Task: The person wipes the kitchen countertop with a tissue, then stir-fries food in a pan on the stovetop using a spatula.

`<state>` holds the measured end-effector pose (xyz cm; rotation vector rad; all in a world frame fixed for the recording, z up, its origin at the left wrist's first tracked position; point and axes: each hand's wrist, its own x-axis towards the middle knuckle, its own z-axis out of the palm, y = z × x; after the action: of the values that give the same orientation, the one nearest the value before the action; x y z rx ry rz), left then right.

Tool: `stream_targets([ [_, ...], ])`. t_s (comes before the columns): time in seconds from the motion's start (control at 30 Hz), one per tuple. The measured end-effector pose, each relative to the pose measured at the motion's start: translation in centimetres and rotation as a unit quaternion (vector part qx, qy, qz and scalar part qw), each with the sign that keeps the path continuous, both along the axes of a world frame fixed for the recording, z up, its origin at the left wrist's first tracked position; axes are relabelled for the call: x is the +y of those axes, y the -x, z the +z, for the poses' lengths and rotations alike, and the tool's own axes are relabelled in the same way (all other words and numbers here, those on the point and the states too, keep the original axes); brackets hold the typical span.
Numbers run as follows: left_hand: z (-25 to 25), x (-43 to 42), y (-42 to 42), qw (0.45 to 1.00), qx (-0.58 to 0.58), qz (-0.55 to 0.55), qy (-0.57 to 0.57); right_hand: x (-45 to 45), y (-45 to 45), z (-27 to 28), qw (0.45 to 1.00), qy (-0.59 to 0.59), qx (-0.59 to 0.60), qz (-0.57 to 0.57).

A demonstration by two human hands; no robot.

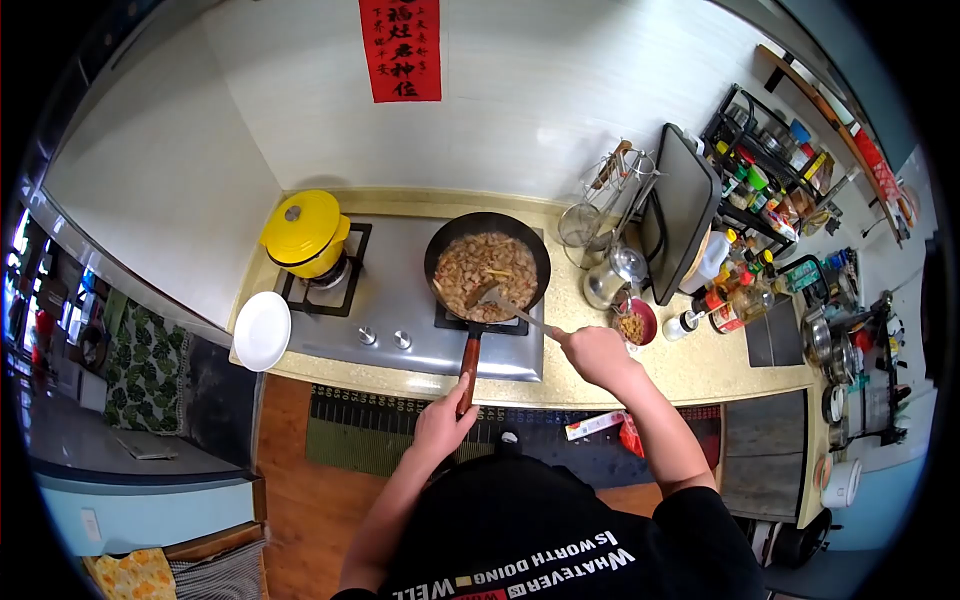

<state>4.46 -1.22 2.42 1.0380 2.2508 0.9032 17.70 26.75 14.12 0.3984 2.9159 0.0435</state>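
A dark frying pan (541, 262) sits on the right burner of the steel stove, filled with small browned chunks of food (480, 262) in some liquid. My left hand (443, 428) is closed around the pan's wooden handle (472, 365) at its near end. In my right hand (597, 354) is a spatula (525, 317), gripped over the counter just right of the stove. The spatula slants left into the pan, its blade partly among the food. The end of its handle is hidden in my fist.
A yellow lidded pot (305, 240) stands on the left burner, with a white plate (263, 332) near the counter's left edge. To the right are a red bowl (648, 318), a metal pitcher (612, 280), a utensil rack (625, 190), an upright dark board (682, 205) and several bottles (740, 300).
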Motion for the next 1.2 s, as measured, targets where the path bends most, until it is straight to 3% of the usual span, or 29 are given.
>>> stream_targets([
  [0.2,-1.1,-0.2,0.1,1.000,0.013,0.002,-0.025,0.4,-1.9,1.1,0.996,0.013,0.081,-0.019],
  [0.33,-1.1,-0.2,0.0,1.000,0.014,0.004,-0.016,1.2,-1.3,0.7,0.999,-0.033,-0.034,-0.019],
  [0.47,-0.5,-0.2,0.0,1.000,0.012,0.005,-0.006,1.4,-1.7,2.0,0.995,-0.087,0.035,-0.020],
  [0.6,-0.5,-0.2,0.0,1.000,0.006,0.006,-0.008,2.9,-1.3,4.1,0.987,0.048,0.110,-0.104],
  [0.73,-0.4,-0.1,0.0,1.000,0.014,0.003,-0.003,6.0,1.5,0.6,0.954,0.230,0.119,-0.151],
  [0.83,-0.5,-0.1,0.1,1.000,0.024,0.000,-0.005,6.5,3.7,-0.9,0.977,0.132,-0.011,-0.167],
  [0.87,-0.6,-0.2,0.0,1.000,0.026,0.000,-0.009,7.2,4.3,-2.3,0.989,0.050,-0.052,-0.132],
  [1.0,-0.4,-0.1,0.1,1.000,0.024,0.004,-0.015,7.1,6.3,0.4,0.992,-0.100,0.023,-0.067],
  [1.13,-0.5,-0.2,0.0,1.000,0.029,0.004,-0.009,6.6,7.6,7.3,0.995,-0.100,0.000,-0.030],
  [1.2,-0.4,-0.2,-0.1,1.000,0.029,0.003,-0.011,7.0,9.2,5.6,0.986,-0.160,-0.055,-0.004],
])
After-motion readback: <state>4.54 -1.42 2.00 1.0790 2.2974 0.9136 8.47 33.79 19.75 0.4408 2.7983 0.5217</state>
